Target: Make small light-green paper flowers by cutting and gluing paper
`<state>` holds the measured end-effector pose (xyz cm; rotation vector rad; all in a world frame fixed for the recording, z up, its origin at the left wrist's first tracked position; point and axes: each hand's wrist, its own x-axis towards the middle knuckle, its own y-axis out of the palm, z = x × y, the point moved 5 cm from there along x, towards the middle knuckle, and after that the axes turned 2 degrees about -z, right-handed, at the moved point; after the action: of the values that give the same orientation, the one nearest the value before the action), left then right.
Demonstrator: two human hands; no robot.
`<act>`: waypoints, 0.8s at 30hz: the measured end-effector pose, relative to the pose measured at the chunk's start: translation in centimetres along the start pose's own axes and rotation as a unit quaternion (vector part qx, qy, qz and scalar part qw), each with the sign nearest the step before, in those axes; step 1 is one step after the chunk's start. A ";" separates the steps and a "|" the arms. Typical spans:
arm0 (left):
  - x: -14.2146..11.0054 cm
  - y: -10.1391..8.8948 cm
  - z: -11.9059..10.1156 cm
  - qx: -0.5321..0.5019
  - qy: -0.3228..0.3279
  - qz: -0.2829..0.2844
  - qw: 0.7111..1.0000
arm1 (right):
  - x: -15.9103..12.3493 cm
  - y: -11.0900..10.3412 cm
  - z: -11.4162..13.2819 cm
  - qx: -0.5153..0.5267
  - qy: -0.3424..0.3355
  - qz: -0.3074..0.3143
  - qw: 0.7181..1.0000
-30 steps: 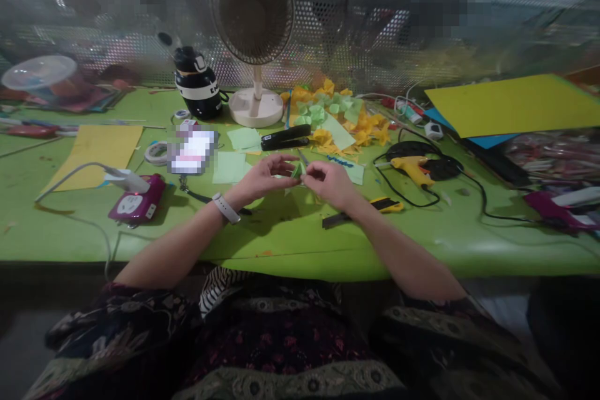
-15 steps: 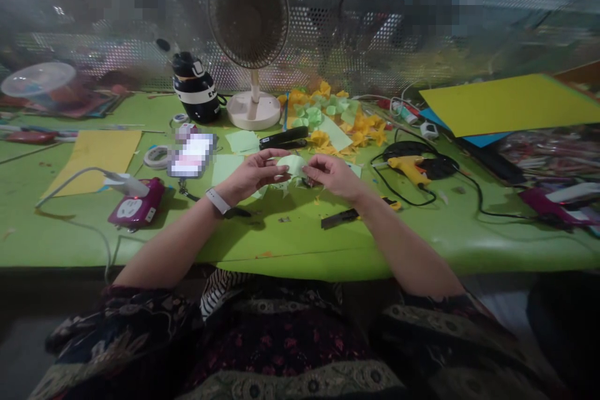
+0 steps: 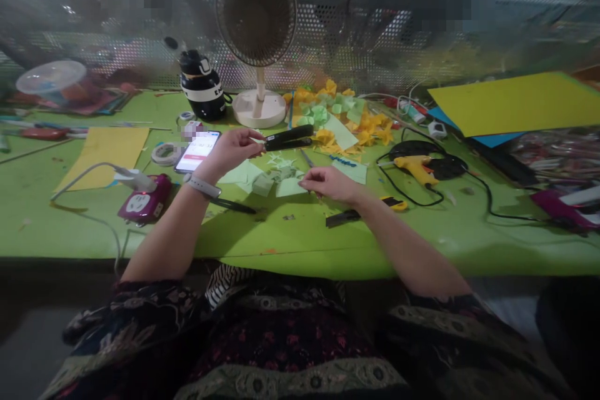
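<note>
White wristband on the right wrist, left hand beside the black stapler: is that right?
Not quite: the head view shows the white wristband on the wrist of the left hand. That hand is beside the black stapler, as you say.

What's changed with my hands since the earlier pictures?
Your left hand has moved forward and left, to the left end of the stapler; the hands no longer hold a green piece between them. Your right hand, the glue gun and the fan stayed about put.
</note>
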<state>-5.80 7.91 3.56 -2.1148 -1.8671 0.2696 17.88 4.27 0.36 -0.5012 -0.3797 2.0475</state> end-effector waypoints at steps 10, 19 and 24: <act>0.2 -4.9 1.0 0.462 -0.030 -0.081 0.883 | -0.6 -3.8 1.3 -0.141 -0.015 -0.215 0.966; 1.8 -2.9 3.2 0.480 -0.034 -0.063 0.874 | -0.5 -5.2 1.0 -0.196 -0.044 -0.247 0.948; 2.3 -2.3 3.7 0.462 -0.021 -0.049 0.885 | -1.4 -10.8 -0.1 -0.197 -0.054 -0.373 0.905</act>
<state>-8.92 10.77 1.07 -1.3437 -1.4044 0.9622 26.55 8.34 5.45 -0.3952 -0.9100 1.2516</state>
